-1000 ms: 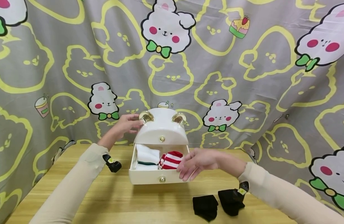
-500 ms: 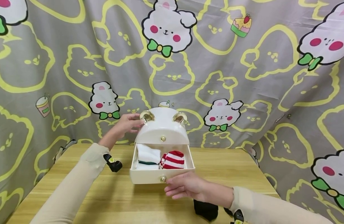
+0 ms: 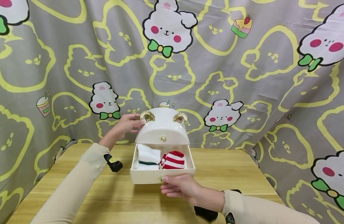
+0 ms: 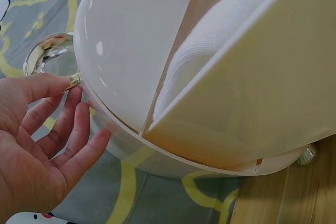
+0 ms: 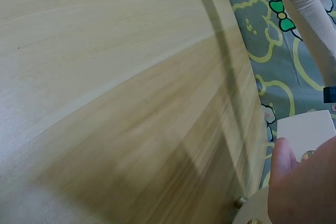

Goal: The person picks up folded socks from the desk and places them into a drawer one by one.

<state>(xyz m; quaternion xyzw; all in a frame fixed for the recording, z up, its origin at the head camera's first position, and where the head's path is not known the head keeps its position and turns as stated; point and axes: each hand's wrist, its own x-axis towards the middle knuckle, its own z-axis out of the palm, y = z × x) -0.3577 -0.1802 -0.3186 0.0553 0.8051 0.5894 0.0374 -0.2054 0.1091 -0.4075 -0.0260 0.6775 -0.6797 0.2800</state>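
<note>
A white drawer box with gold ears stands on the table, its lower drawer pulled out. Inside the drawer lie a folded white sock with a dark green band and a red-and-white striped sock. With thumb and index finger, my left hand pinches the base of the left gold ear; its other fingers are loosely bent beside the box. My right hand is at the drawer front, thumb and forefinger pinching the round gold knob.
Black socks lie on the wooden table, partly hidden beneath the right forearm. Behind the table hangs a grey curtain printed with cartoon rabbits. Another gold knob is on the closed upper drawer.
My right hand has moved left and down from the drawer's right corner to its gold knob. The forearm now covers more of the black socks. My left hand stays at the ear.
</note>
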